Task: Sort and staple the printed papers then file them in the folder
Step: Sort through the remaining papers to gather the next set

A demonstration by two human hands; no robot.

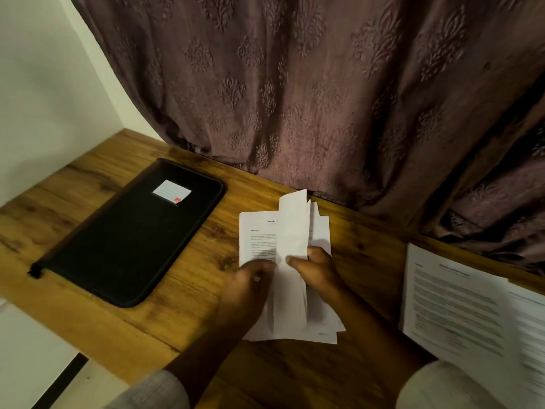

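Note:
A loose stack of printed papers (259,237) lies on the wooden desk (188,284) in front of me. My left hand (247,287) rests on the stack's lower left and pinches the lifted sheets. My right hand (317,270) grips the raised pages (292,228), which stand up from the stack with their blank backs showing. A closed black zip folder (129,240) with a small white label lies flat to the left, apart from the papers. No stapler is in view.
A second set of printed sheets (460,314) lies at the desk's right side. A brown patterned curtain (324,98) hangs along the back edge. A white wall (44,98) stands at the left. The desk's front edge runs near my sleeves.

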